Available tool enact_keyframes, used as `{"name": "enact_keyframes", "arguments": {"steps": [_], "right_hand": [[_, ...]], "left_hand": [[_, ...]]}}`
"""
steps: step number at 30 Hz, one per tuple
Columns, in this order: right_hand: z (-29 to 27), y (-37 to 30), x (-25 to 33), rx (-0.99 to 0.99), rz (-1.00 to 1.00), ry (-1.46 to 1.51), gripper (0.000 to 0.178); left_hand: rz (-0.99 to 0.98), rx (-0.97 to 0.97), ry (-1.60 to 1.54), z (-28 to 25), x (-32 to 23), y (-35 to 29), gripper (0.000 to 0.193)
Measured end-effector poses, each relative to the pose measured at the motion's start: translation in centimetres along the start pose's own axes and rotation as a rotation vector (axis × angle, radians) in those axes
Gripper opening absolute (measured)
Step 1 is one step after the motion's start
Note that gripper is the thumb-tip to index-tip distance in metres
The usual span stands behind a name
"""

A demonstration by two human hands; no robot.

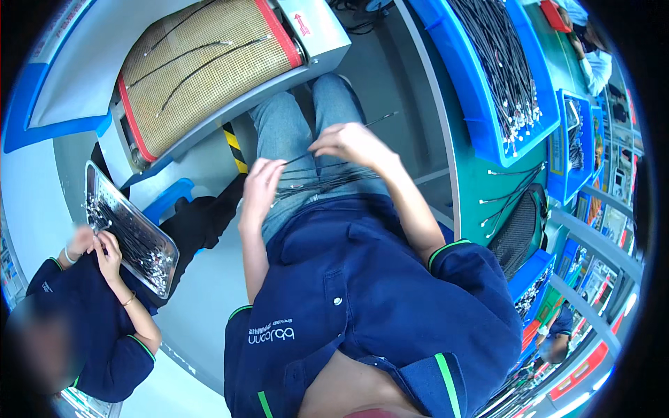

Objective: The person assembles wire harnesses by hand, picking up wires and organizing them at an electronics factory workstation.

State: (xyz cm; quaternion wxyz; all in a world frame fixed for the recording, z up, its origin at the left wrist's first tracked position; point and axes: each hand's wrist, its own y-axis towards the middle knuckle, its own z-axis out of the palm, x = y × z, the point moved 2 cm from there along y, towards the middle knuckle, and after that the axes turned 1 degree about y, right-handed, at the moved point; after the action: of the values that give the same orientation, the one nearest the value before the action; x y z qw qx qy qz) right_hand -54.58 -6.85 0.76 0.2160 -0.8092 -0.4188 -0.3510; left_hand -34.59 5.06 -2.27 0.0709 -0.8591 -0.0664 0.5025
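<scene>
A thin black cable (298,158) runs between my two hands, above my lap. My left hand (259,191) pinches it at one side, thumb and fingertips together. My right hand (354,145) has its fingers closed on the same cable a little further right. A thin dark cable with a small pale tip (385,118) sticks out past my right hand; whether it is the same one I cannot tell. Across my thighs lies a loose bunch of black cables (320,186), partly under my hands and wrists.
Ahead on the left, a mesh conveyor belt (202,83) with red edges carries black cables. At left, a co-worker handles cables over a metal tray (171,261). On the green table (467,157) at right stand blue bins (488,139) of cables, several loose cables and a dark mesh object (516,240).
</scene>
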Motion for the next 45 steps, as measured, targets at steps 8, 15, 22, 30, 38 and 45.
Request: {"name": "enact_keyframes", "arguments": {"steps": [8,15,22,30,38,45], "right_hand": [[-3.4,1.3,2.0,-0.133,-0.119,0.156,0.015],[-2.9,1.9,3.9,-0.104,-0.183,0.059,0.015],[-1.8,0.9,1.8,-0.156,-0.325,0.06,0.02],[-0.7,-0.5,0.7,-0.195,-0.282,0.126,0.017],[-0.4,-2.1,-0.5,-0.154,-0.254,0.099,0.017],[-0.2,-2.4,-0.6,-0.147,-0.268,0.146,0.014]], "left_hand": [[-0.043,-0.016,-0.2,-2.5,-4.9,1.7,0.015],[-0.007,0.026,-0.138,-2.1,-6.9,2.5,0.013],[-0.004,0.066,-0.124,-0.9,-6.4,2.5,0.013],[0.068,0.109,-0.097,0.6,-6.1,2.8,0.012],[0.087,0.12,-0.101,2.1,-6.0,2.5,0.012],[0.081,0.133,-0.049,2.5,-5.7,2.2,0.01]]}}
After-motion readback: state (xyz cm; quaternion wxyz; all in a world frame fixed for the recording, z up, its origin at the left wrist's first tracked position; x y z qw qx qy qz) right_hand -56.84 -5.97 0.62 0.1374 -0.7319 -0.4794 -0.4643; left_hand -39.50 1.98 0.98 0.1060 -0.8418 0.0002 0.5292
